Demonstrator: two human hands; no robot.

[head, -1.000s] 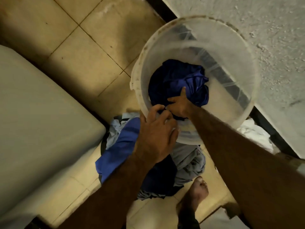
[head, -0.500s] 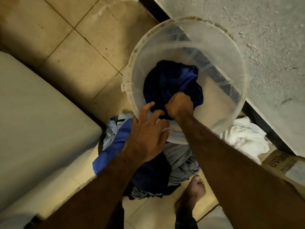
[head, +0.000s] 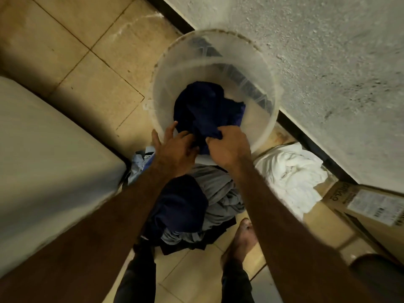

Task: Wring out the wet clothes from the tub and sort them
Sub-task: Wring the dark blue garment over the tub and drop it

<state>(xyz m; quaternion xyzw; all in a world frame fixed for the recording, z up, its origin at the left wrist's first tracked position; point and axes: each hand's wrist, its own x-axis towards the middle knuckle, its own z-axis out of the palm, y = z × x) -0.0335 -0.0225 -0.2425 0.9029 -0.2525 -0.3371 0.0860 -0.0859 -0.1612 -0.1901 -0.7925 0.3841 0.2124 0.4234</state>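
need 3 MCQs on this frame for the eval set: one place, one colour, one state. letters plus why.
1. Where does the white cloth lie?
A. On the floor beside the bucket
B. Inside the bucket
C. Draped over the person's arm

2. What colour is the garment in the bucket?
A. White
B. Dark blue
C. Red

3. What is the right hand doing?
A. Hanging idle
B. Lying flat on the wall
C. Gripping the garment in the bucket

Answers:
1 A: it is heaped on the tiles by the wall, outside the rim.
2 B: dark blue folds fill the bucket's bottom.
3 C: its fingers are curled round a bunch of the fabric.
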